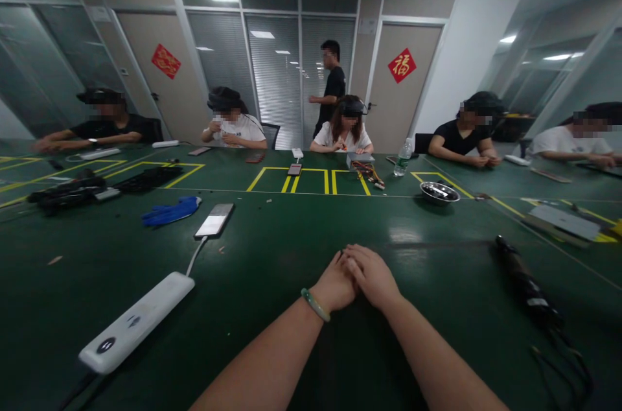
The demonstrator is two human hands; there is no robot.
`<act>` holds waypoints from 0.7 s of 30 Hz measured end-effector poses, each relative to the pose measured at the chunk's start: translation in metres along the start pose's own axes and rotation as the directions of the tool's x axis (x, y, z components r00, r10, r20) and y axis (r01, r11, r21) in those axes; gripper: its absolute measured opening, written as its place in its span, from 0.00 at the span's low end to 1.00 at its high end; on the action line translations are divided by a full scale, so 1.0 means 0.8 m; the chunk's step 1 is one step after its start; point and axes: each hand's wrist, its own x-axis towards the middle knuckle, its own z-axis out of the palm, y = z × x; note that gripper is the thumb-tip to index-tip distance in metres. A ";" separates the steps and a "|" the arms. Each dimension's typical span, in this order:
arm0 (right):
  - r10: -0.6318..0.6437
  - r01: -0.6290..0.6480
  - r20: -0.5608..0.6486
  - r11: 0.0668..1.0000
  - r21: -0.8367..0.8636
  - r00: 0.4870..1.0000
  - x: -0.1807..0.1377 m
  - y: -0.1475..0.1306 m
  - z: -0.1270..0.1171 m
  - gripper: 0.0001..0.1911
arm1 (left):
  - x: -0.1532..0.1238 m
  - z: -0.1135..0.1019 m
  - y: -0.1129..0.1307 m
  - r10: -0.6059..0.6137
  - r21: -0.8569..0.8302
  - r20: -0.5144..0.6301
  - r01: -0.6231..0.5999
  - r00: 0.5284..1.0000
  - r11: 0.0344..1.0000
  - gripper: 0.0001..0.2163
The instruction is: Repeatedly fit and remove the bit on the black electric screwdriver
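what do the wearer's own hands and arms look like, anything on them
Both hands are ungloved. The left hand has a smooth, rounded bangle at its wrist, green shading to a paler tone. The right hand has nothing around its wrist. No sleeves show on the visible forearms.

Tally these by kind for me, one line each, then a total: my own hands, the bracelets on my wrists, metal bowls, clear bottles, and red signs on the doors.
Left hand and right hand: 2
Bracelet: 1
Metal bowl: 1
Clear bottle: 1
Red signs: 2
Total: 7
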 end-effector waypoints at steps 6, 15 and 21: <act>0.460 -0.731 -0.640 0.637 -0.246 0.616 -0.054 0.154 -0.090 0.31 | 0.001 -0.022 0.002 -0.074 -0.189 0.057 0.084 0.996 0.978 0.28; 0.798 -0.999 -0.601 0.032 -0.021 0.038 -0.220 0.316 -0.184 0.55 | 0.001 -0.025 0.003 -0.083 -0.240 0.088 0.102 0.993 0.965 0.29; 0.848 -0.998 -0.526 0.050 -0.037 0.062 -0.221 0.311 -0.193 0.44 | 0.000 -0.029 0.001 -0.093 -0.255 0.126 0.123 0.988 0.959 0.29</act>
